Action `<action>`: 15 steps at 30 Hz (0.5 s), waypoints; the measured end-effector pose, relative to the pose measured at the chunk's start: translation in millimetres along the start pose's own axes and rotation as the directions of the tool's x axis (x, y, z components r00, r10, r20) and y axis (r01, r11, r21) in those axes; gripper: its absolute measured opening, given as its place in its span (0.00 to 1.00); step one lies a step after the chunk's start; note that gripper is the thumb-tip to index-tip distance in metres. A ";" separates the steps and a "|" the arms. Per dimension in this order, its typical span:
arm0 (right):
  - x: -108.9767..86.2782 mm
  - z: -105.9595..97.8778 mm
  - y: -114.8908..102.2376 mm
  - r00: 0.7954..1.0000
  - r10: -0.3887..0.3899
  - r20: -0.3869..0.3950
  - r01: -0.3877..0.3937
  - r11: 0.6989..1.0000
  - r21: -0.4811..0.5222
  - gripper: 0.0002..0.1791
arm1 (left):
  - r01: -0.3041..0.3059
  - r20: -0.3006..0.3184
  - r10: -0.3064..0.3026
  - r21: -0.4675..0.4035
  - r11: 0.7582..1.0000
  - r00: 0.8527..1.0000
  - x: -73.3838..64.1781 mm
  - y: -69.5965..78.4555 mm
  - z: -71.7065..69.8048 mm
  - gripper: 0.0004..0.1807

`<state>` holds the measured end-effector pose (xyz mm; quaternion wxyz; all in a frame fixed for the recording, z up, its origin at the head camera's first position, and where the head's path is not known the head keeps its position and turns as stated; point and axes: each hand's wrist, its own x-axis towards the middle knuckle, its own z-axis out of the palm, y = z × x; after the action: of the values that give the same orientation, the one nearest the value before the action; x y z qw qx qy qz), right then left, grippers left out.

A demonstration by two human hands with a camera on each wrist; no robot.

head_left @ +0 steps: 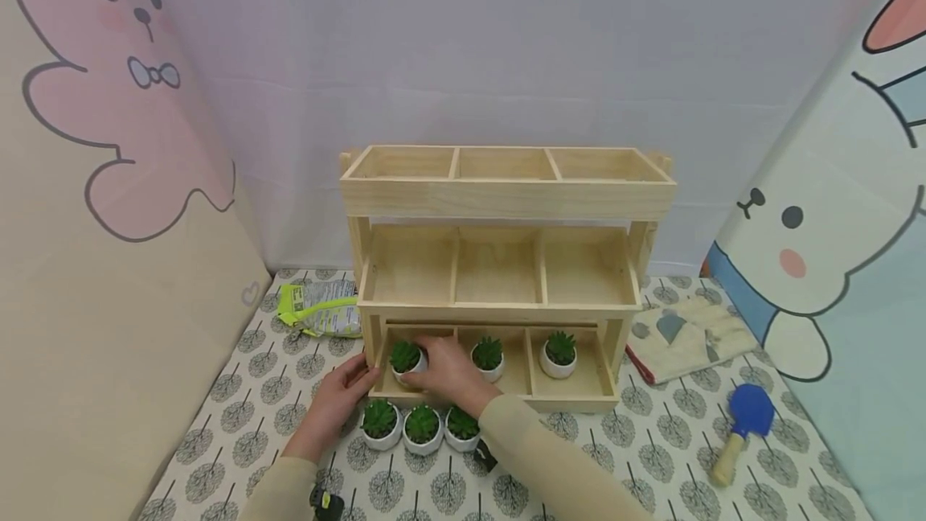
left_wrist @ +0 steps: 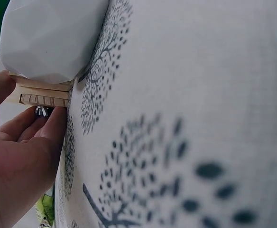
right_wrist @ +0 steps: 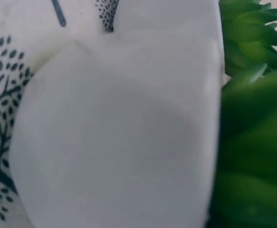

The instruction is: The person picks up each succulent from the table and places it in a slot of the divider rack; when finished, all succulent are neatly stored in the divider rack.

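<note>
A three-tier wooden shelf (head_left: pixel 506 201) stands at the back of the table, each tier split into three compartments. My right hand (head_left: pixel 452 372) grips a small potted succulent (head_left: pixel 405 357) in the bottom tier's left compartment. With my left hand (head_left: pixel 334 404) I hold the shelf's lower left corner; in the left wrist view the thumb and fingers lie on either side of its wooden edge (left_wrist: pixel 46 99). One succulent (head_left: pixel 488 354) sits in the bottom middle compartment, another (head_left: pixel 559 354) in the bottom right. White pots (right_wrist: pixel 115 142) fill the right wrist view, which hides the right hand.
In front of the shelf stand three more potted succulents (head_left: pixel 423 428) in a row. A green and grey bag (head_left: pixel 321 308) lies left of the shelf. On the right are cloth gloves (head_left: pixel 687 338) and a blue trowel with a wooden handle (head_left: pixel 749 412). Printed curtains surround the table.
</note>
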<state>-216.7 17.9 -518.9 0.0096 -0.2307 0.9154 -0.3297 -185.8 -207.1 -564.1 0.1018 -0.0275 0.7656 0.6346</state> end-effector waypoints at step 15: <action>-2.0 -8.2 -7.6 0.997 0.059 0.045 -0.058 0.998 -0.020 0.27 | 0.013 -0.012 -0.012 0.025 1.000 1.000 0.2 2.1 1.2 0.35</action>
<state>-213.1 18.5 -508.1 0.0379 -0.2112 0.9244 -0.3155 -186.3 -205.5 -562.4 0.1016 -0.0347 0.7738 0.6242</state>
